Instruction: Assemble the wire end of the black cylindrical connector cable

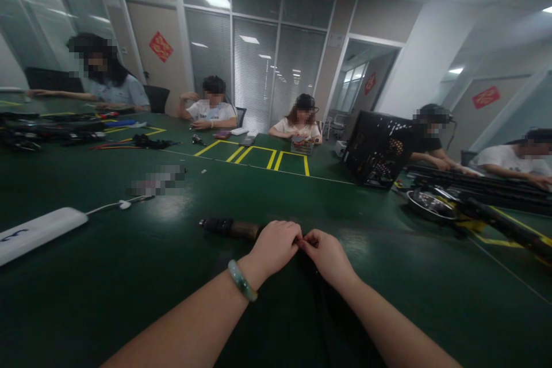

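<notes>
A dark cylindrical tool with a brownish section [244, 230] and a small metal tip lies on the green table [181, 299], pointing left. My left hand [276, 247], with a green bangle [242, 280] on its wrist, covers the tool's right end. Its fingers are curled closed. Against its fingertips, my right hand [330, 256] pinches with thumb and forefinger. Whatever sits between the fingertips is too small or hidden to make out. From beneath my right hand, a long dark strip [319, 299] runs toward me, dim and blurred.
A white power strip [47, 233] with a cord lies at left. Black parts and wires [146, 141] are farther back. At right stand a black perforated case [375, 146] and a round metal dish [431, 204]. Several people sit around the table, which bears yellow tape outlines [257, 149].
</notes>
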{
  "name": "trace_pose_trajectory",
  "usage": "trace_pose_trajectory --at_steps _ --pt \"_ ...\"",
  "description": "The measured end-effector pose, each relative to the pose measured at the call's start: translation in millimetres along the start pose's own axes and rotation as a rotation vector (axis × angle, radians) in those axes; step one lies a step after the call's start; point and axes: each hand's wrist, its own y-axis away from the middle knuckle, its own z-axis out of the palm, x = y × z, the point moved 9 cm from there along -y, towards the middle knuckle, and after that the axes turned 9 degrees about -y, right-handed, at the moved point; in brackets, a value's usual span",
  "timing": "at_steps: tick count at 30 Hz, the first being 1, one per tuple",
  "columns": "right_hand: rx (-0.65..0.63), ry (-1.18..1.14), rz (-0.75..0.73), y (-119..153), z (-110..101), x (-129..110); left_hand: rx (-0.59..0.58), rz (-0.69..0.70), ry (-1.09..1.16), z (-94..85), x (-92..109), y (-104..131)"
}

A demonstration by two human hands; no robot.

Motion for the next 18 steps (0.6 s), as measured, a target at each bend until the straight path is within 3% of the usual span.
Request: trace_pose_trajectory --at_steps 6,10,13,16,18 --pt "0.070 0.309 -0.265 2.3 -5.5 -29.3 0.038 0.028 -0.002 -0.9 0.0 0.8" --pt "-0.031 0.506 -0.261 2.6 10.1 -28.7 0.056 0.067 -0.002 -1.1 1.9 1.8" --pt "-0.027 0.609 -0.251 3.2 12.8 -28.1 0.054 0.089 0.005 -4.4 3.7 2.8" --pt "-0.014 0.626 -0.236 4.4 3.0 -21.3 0.101 0.126 0.027 -16.4 8.7 3.8" --pt "0.006 0.636 -0.202 7.4 -15.2 -5.9 0.142 0.133 0.048 -25.2 10.7 4.5"
